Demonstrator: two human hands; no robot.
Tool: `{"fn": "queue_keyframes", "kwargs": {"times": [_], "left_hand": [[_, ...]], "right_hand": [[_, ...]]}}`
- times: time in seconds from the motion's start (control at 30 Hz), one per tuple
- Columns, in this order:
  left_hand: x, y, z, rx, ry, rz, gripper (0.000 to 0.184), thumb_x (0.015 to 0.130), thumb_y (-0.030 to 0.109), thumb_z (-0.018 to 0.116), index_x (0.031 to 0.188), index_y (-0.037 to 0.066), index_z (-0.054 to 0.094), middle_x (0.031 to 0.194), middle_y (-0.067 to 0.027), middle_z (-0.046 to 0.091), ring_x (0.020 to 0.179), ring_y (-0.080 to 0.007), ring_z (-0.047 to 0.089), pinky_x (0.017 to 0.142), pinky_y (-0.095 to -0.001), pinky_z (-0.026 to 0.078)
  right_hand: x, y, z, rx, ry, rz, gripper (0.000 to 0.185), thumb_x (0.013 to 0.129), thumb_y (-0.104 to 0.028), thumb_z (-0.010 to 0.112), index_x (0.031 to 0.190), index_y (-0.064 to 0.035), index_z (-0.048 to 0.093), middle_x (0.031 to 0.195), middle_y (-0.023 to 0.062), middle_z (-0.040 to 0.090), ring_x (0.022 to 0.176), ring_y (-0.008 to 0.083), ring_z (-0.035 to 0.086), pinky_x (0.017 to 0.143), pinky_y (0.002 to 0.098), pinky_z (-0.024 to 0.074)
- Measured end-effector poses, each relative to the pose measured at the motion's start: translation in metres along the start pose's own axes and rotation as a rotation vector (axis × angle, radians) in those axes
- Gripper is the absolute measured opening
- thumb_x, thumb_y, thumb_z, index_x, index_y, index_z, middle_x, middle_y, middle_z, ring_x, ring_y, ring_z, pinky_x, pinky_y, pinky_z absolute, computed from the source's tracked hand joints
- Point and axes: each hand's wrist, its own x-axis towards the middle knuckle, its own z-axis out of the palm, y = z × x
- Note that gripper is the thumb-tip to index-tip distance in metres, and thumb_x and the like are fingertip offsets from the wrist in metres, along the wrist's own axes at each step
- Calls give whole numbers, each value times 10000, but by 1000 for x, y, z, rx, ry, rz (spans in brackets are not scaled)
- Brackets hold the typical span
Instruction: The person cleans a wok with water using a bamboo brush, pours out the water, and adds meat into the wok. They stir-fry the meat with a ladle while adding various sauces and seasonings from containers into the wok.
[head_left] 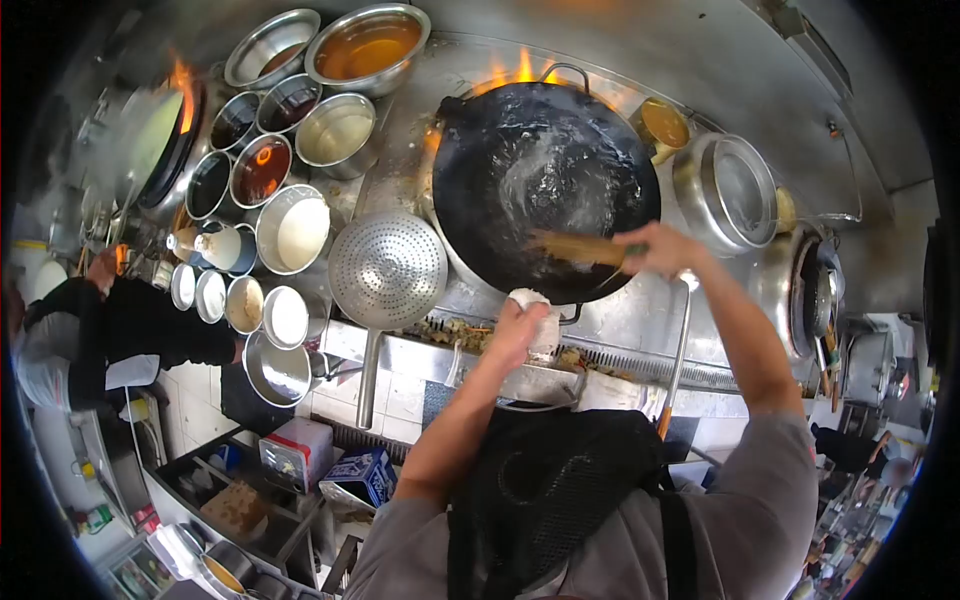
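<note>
Flames rise behind a large black wok (480, 170), which holds bubbling, steaming water. My right hand (660, 250) is closed round a brown bamboo brush (575, 247), whose bristles are over the lower part of the wok and smeared by motion. At the wok's near rim, my left hand (517, 330) grips a folded white cloth (545, 328) beside the near handle. To the left, a perforated steel strainer (388, 270) rests with its handle pointing toward me.
Steel bowls (368, 50) and pots of sauces and seasonings stand at the left. On the right are a yellowish container (661, 126), steel pans (738, 190) and a long-handled ladle (681, 345). A co-worker (120, 320) stands far left near another flaming wok (170, 140).
</note>
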Motion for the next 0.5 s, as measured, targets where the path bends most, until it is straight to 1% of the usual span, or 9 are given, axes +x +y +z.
{"fn": "queue_keyframes", "kwargs": {"times": [0.07, 0.13, 0.2, 0.3, 0.33, 0.4, 0.43, 0.47, 0.5], "left_hand": [[-7, 9, 7, -11, 43, -38, 245, 853, 74, 610, 1086, 4, 575, 955, -80, 634, 830, -199, 646, 682, -348, 551], [-7, 10, 9, 6, 55, -23, 236, 859, 79, 610, 1080, 5, 569, 951, -86, 632, 824, -199, 647, 668, -356, 560], [-5, 9, 6, -3, 55, -57, 235, 861, 80, 613, 1079, 6, 566, 958, -88, 632, 826, -200, 649, 671, -360, 564], [-3, 8, 8, -55, 51, -82, 235, 862, 81, 622, 1077, 7, 563, 976, -91, 633, 835, -202, 652, 680, -364, 568], [-3, 6, 6, -94, 65, -82, 236, 862, 80, 627, 1076, 6, 563, 986, -91, 634, 842, -203, 654, 686, -365, 568], [-7, 13, 7, -87, 38, -92, 254, 860, 79, 634, 1090, 5, 557, 991, -91, 635, 848, -204, 653, 691, -362, 566], [-9, 14, 6, -83, 17, -98, 273, 857, 78, 641, 1104, 4, 551, 996, -90, 635, 854, -206, 653, 696, -359, 565], [-10, 12, 6, -83, 18, -102, 273, 857, 78, 641, 1104, 4, 551, 996, -90, 635, 854, -206, 653, 696, -359, 565], [-10, 10, 6, -64, 17, -79, 284, 855, 78, 644, 1111, 2, 548, 993, -90, 635, 856, -206, 651, 703, -356, 564]], "right_hand": [[30, -30, -25, 87, 169, 220, 607, 742, -405, 759, 1291, -173, 646, 1121, 190, 697, 1030, 314, 684, 919, 387, 522], [89, -36, -4, -70, 515, -38, 594, 806, -410, 715, 1341, -184, 588, 1058, 211, 692, 979, 381, 672, 869, 443, 535], [103, -85, 33, -110, 558, 121, 596, 866, -371, 651, 1409, -191, 484, 1047, 263, 673, 977, 437, 653, 874, 508, 529], [75, -103, 87, -47, 502, 39, 589, 887, -337, 631, 1431, -212, 445, 961, 321, 659, 963, 471, 640, 874, 545, 514], [50, -104, 92, -70, 365, 52, 622, 893, -339, 628, 1461, -229, 400, 1038, 313, 651, 960, 476, 644, 858, 536, 525], [-3, -86, 98, -323, 267, 152, 655, 894, -361, 634, 1480, -242, 369, 1150, 296, 619, 970, 464, 655, 833, 530, 540], [-19, -72, 86, -392, 171, 294, 621, 901, -283, 610, 1472, -234, 372, 1122, 292, 605, 968, 417, 667, 816, 522, 545], [-13, -13, 90, -552, 198, 326, 633, 915, -286, 595, 1492, -224, 344, 1123, 279, 603, 969, 421, 665, 810, 516, 549], [-13, -9, 63, -583, 288, 438, 619, 914, -299, 604, 1475, -193, 365, 1118, 268, 603, 952, 427, 665, 804, 507, 553]]}}
